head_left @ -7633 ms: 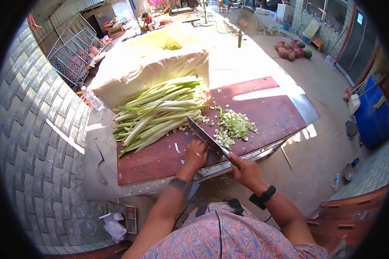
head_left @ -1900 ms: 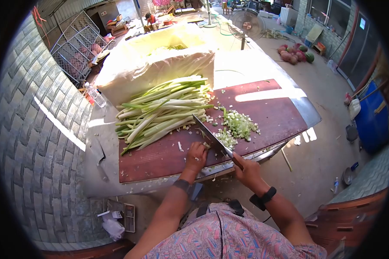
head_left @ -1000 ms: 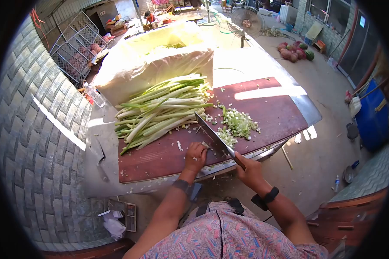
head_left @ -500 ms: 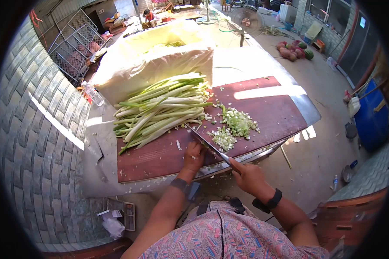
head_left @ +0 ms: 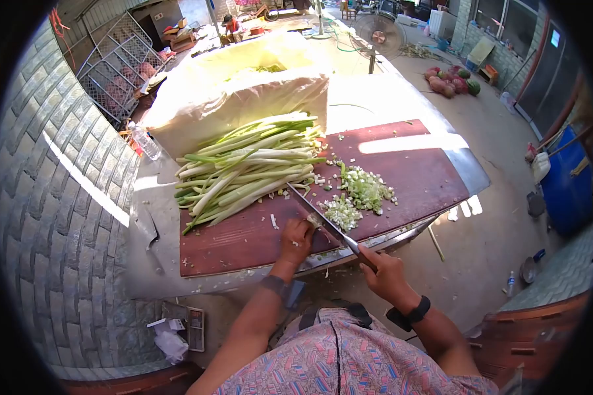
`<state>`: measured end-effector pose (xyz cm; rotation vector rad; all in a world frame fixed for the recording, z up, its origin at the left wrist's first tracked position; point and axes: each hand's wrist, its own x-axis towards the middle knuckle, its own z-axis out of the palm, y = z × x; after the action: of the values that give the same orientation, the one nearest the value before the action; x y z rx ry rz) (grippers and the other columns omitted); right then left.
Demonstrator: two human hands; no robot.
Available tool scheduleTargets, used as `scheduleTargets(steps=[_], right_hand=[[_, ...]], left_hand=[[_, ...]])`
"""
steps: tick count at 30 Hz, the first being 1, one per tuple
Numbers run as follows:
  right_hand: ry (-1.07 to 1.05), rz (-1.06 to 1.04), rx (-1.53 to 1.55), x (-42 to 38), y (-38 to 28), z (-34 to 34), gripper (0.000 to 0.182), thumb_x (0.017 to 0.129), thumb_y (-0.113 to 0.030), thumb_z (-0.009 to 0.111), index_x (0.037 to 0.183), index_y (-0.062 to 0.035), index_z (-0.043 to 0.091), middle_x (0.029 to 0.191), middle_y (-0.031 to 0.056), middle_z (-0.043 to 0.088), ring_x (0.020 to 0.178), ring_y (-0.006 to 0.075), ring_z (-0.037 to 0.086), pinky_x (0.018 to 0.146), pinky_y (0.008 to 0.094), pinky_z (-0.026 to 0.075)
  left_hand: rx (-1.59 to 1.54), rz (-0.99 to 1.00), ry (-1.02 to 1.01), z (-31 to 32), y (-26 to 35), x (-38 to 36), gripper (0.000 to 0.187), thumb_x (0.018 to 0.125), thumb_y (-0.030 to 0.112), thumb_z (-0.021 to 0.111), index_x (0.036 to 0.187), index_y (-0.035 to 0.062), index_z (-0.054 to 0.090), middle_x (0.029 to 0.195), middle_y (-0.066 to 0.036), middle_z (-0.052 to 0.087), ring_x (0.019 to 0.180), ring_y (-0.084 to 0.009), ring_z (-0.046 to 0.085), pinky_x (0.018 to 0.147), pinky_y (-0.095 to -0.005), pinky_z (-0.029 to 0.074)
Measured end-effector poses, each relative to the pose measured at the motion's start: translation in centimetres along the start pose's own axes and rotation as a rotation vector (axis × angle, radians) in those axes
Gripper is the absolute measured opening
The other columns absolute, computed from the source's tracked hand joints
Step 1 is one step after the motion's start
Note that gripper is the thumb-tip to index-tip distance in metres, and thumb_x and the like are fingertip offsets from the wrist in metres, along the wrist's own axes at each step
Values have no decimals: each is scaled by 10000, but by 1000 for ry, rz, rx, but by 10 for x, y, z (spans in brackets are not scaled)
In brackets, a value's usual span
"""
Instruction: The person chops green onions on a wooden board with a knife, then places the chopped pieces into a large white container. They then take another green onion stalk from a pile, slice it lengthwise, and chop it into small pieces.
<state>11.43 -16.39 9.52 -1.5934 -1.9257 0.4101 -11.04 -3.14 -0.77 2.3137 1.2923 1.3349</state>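
My right hand (head_left: 383,275) is wrapped round the handle of a long kitchen knife (head_left: 328,224), whose blade slants up and left over the red-brown cutting board (head_left: 402,171). Close to the blade, near the board's front edge, my left hand (head_left: 297,239) has its fingers closed. A pale bit of green onion (head_left: 314,219) shows at its fingertips; the rest is hidden by the hand and blade. Chopped green onion (head_left: 362,187) lies in a loose heap to the right of the knife. A thick pile of whole green onions (head_left: 247,164) lies across the board's left part.
Behind the board stands a large cloth-lined box (head_left: 244,99). A second blade (head_left: 153,230) and a plastic bottle (head_left: 143,141) are on the metal table (head_left: 145,263) to the left. Beyond are a fan (head_left: 379,36), filled net sacks (head_left: 445,80) and a blue barrel (head_left: 568,181).
The knife and my right hand have shifted slightly right and down, and more of the blade shows. My left hand stays nearly in place. The view has moved a little.
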Motion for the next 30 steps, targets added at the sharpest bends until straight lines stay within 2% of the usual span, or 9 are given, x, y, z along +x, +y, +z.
scheduleTargets(steps=[5,8,10,15,19,21,25,30], right_hand=[[-75,-20,-116,-9,-12,-13,493,803,-155,690,1284,-201,591,670,146,577,593,349,595,536,438,470],[-116,-37,-163,3,-21,-8,494,816,-162,678,1296,-223,580,658,136,569,580,343,594,523,443,469],[-133,-51,-202,12,-21,4,494,821,-163,672,1301,-234,576,651,128,562,570,340,592,514,444,467],[16,-142,-137,36,5,53,479,828,-170,667,1293,-246,583,642,117,552,544,333,584,503,437,470],[3,-102,-91,31,17,38,449,852,-182,636,1296,-218,584,692,135,596,571,330,602,531,444,491],[79,-51,-73,20,21,30,438,830,-189,662,1264,-213,610,672,124,589,582,321,605,538,440,491],[62,-39,-22,-3,4,1,476,793,-158,699,1259,-199,613,673,143,587,578,344,591,541,441,475],[-127,-16,-129,-13,-14,-20,496,797,-160,697,1281,-203,595,675,152,590,602,352,605,557,446,482]], left_hand=[[17,-45,-12,2,-2,-3,85,725,35,672,794,55,625,863,-122,615,795,-345,578,710,-423,480],[-17,-14,50,-2,1,-1,70,734,48,674,788,55,629,873,-128,603,811,-348,568,714,-432,480],[21,-47,-7,-3,1,-1,65,745,51,671,798,55,633,888,-132,595,843,-350,564,723,-434,481],[33,-15,-45,-6,0,-2,88,751,37,661,833,47,631,906,-136,596,858,-356,559,740,-431,478],[-4,27,-21,-9,1,-3,119,735,8,663,841,39,618,917,-148,594,865,-360,558,740,-431,474],[-5,25,-4,-8,2,-3,124,729,0,664,836,39,615,924,-153,595,870,-359,560,738,-432,473],[1,-28,-40,-5,-1,-7,123,724,-5,663,826,40,612,932,-159,596,870,-360,566,740,-437,473],[-42,-14,31,1,-6,-9,111,723,0,662,814,40,611,909,-147,596,842,-361,566,729,-432,474]])
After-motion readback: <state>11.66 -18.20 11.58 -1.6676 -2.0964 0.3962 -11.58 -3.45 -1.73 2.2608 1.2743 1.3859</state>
